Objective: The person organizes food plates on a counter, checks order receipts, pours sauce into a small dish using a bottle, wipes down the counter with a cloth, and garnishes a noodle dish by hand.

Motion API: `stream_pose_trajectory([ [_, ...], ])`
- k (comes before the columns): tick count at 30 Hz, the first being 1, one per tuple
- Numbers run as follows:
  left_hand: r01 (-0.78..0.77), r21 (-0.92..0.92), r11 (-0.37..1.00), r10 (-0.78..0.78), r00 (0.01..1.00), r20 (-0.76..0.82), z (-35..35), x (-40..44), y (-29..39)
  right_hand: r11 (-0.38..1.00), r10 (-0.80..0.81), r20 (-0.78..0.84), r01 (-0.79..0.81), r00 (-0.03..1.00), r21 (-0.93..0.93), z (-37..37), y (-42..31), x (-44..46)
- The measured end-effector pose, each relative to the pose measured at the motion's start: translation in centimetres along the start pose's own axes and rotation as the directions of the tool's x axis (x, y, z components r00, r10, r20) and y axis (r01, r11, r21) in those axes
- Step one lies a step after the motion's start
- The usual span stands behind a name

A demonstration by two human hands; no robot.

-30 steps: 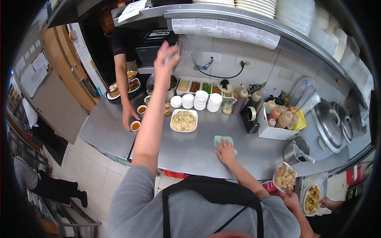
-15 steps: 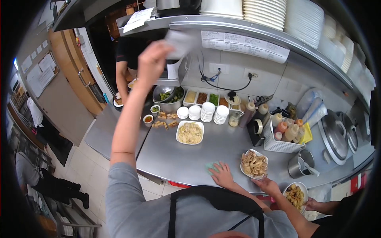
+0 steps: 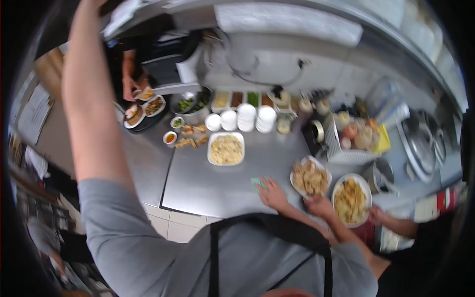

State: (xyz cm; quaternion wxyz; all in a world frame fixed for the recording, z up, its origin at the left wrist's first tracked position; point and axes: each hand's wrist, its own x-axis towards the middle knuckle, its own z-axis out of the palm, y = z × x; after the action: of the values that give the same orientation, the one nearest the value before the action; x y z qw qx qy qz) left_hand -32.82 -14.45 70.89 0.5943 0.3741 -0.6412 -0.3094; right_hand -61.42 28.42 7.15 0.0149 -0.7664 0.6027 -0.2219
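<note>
My left arm [image 3: 91, 99] reaches up past the top edge of the head view, so the hand itself is cut off. My right hand [image 3: 273, 193] lies flat with its fingers spread on the steel counter [image 3: 198, 183], touching a small green piece of paper or cloth [image 3: 257, 183]. Just right of it, a co-worker's hand [image 3: 320, 206] holds a white dish of pale brown pieces of food [image 3: 310, 178]. The co-worker's other hand [image 3: 380, 216] grips the rim of a white bowl of yellowish food [image 3: 350, 200]. Ahead of my right hand stands a square white bowl of pale food [image 3: 226, 149].
Stacked white small dishes [image 3: 246, 119] stand before a row of topping containers [image 3: 237, 99]. A white basket of squeeze bottles [image 3: 354, 154] is at the right, near large metal lids [image 3: 418, 143]. At far left, another person's hand [image 3: 129, 89] is over filled bowls [image 3: 154, 105]. A shelf hangs overhead.
My left hand, with a white slip of paper, has gone up and left out of view. The co-worker's yellowish bowl has come forward to the counter. My right hand stays on the green piece.
</note>
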Motion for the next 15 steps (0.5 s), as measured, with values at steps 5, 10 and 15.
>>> stream_pose_trajectory([
  [5,-0.108,0.560,0.822,-0.232,0.833,0.502,-3.3,3.3,-7.0,1.000,0.026,-0.031,-0.026,0.999,0.002,0.5,1.0,1.3],
  [10,-0.307,0.914,0.266,0.396,0.899,0.187,-3.0,0.0,-6.8,0.995,0.094,-0.014,-0.094,0.995,-0.012,0.9,1.5,2.7],
  [15,-0.668,0.742,0.058,0.862,0.408,0.300,7.4,-22.6,-4.7,0.998,0.055,-0.012,-0.055,0.998,-0.013,0.3,0.7,-0.6],
])
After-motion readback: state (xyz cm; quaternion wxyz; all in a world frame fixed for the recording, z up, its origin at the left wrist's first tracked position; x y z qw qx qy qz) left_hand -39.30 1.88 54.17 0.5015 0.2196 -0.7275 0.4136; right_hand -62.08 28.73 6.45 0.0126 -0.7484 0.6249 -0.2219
